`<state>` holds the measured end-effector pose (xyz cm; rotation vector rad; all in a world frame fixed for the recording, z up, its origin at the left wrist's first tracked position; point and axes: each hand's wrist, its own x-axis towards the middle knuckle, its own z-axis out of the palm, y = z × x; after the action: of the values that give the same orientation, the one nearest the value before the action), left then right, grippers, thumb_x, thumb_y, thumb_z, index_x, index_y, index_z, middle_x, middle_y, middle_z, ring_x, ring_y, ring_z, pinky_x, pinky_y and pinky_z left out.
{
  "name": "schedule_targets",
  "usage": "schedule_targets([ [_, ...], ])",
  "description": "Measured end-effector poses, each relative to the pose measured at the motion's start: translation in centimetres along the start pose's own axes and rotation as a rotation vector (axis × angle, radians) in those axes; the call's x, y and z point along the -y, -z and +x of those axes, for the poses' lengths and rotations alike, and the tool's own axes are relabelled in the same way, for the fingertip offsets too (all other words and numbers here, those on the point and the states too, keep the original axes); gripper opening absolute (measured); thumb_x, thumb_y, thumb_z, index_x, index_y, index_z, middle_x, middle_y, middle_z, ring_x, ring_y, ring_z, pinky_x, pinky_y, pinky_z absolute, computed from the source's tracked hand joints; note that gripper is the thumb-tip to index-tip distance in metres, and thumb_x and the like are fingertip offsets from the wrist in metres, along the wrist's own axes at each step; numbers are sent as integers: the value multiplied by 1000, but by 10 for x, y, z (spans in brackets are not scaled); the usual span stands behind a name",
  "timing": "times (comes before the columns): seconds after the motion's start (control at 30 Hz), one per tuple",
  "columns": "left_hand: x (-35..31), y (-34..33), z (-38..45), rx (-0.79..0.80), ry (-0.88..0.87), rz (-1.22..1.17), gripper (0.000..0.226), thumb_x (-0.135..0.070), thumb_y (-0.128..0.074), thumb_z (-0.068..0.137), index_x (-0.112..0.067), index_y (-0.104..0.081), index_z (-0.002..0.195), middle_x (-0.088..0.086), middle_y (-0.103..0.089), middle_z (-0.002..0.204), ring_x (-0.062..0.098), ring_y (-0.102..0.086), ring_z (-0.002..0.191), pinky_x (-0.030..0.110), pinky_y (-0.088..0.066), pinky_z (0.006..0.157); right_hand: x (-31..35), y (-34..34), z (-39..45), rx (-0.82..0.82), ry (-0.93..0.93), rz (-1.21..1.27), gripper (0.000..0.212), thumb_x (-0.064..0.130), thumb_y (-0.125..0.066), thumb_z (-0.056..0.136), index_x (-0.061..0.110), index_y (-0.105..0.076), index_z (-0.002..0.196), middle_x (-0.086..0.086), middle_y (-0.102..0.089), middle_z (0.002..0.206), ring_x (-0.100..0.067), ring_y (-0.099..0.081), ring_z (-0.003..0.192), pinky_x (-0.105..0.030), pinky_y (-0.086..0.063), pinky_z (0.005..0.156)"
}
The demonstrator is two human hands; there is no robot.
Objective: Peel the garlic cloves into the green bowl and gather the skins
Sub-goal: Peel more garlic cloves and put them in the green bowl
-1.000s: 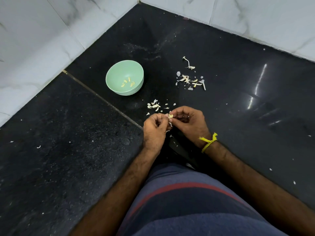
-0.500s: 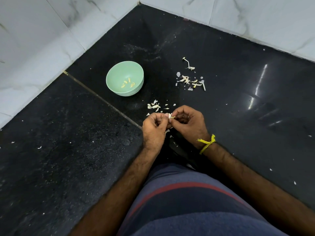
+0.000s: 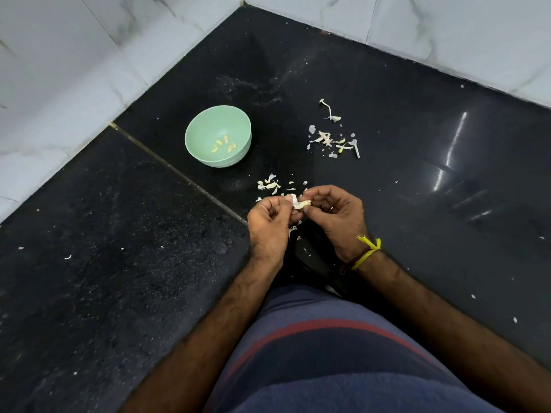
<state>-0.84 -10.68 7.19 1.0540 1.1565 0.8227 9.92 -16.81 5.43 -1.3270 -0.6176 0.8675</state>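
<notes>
- Black stone surface fills a white-tiled corner.
- Left hand and right hand each pinch the clove between them, likely to strip its skin.
- Bowl sits far left, peeled cloves inside.
- Skins lie just beyond the hands; more scraps far right. Nothing blocks the bowl.

no readable text, labels or numbers anywhere

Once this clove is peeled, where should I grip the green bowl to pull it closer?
Probably pinch the near rim of the bowl, reaching from the left hand's side. It stands upright and open, its wall is round, and the cloves lie at the bottom, away from the rim.
</notes>
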Motion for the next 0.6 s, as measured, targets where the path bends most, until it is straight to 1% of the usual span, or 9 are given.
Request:
schedule_targets([
  [0.1, 0, 2, 0, -3, -13, 15, 13, -9, -61, 100, 1, -69, 97, -3, -71, 68, 3, -66, 61, 16, -54, 62, 3, 0, -1, -9, -48, 42, 18, -5, -72, 83, 4, -73, 98, -18, -74, 90, -35, -71, 86, -50, -57, 87],
  [0.17, 1, 4, 0, 35, -33, 18, 15, -14, -61, 100, -3, -70, 98, -1, -74, 76, 7, -68, 68, 20, -56, 68, 5, 0, 0, -33, -67, 67, 16, -5, -73, 83, 1, -73, 98, -16, -75, 86, -27, -71, 81, -46, -58, 84],
  [0.2, 0, 6, -1, 65, -45, 22, 12, -15, -64, 99, -5, -71, 98, 0, -75, 79, 9, -69, 71, 21, -57, 70, 5, 0, 0, -41, -71, 75, 16, -5, -73, 82, 0, -73, 97, -15, -75, 86, -27, -71, 81, -45, -58, 84],
  [0.27, 0, 7, -3, 116, -76, 35, 7, -10, -71, 93, -7, -69, 99, 2, -75, 83, 11, -70, 75, 21, -57, 72, 6, 1, 2, -44, -74, 88, 15, -3, -75, 82, 1, -74, 96, -16, -75, 90, -31, -71, 85, -46, -59, 84],
  [0.3, 0, 8, -4, 128, -83, 34, 10, -6, -73, 90, -6, -68, 99, 3, -74, 83, 11, -71, 76, 21, -58, 72, 5, 3, 2, -42, -74, 91, 15, -3, -75, 81, 1, -74, 95, -17, -75, 91, -31, -71, 85, -46, -59, 84],
  [0.37, -1, 9, -4, 146, -73, 7, 12, 1, -72, 89, -4, -66, 98, 2, -74, 80, 11, -72, 73, 20, -58, 70, 4, 4, 4, -32, -85, 111, 15, -4, -74, 81, 2, -74, 94, -19, -74, 92, -32, -70, 83, -44, -59, 83],
  [0.43, -2, 10, -2, 163, -68, -5, 13, 4, -70, 89, -7, -65, 93, 0, -74, 76, 10, -71, 70, 20, -58, 68, 3, 6, 7, 1, -117, 176, 14, -6, -72, 81, 2, -73, 93, -20, -72, 90, -31, -68, 79, -41, -59, 79],
  [0.53, -1, 11, -1, 185, -90, 21, 16, 6, -71, 88, -10, -66, 90, 0, -73, 78, 11, -68, 70, 21, -58, 68, 3, 9, 10, 42, -237, 322, 14, -10, -65, 84, 1, -72, 91, -19, -70, 81, -26, -65, 71, -37, -58, 74],
  [0.6, 0, 13, -1, 202, -105, 32, 16, 6, -71, 88, -9, -66, 92, 1, -72, 79, 11, -68, 70, 23, -58, 69, 5, 11, 11, 80, -321, 374, 14, -10, -62, 85, 0, -71, 91, -17, -68, 79, -22, -65, 70, -32, -58, 72],
])
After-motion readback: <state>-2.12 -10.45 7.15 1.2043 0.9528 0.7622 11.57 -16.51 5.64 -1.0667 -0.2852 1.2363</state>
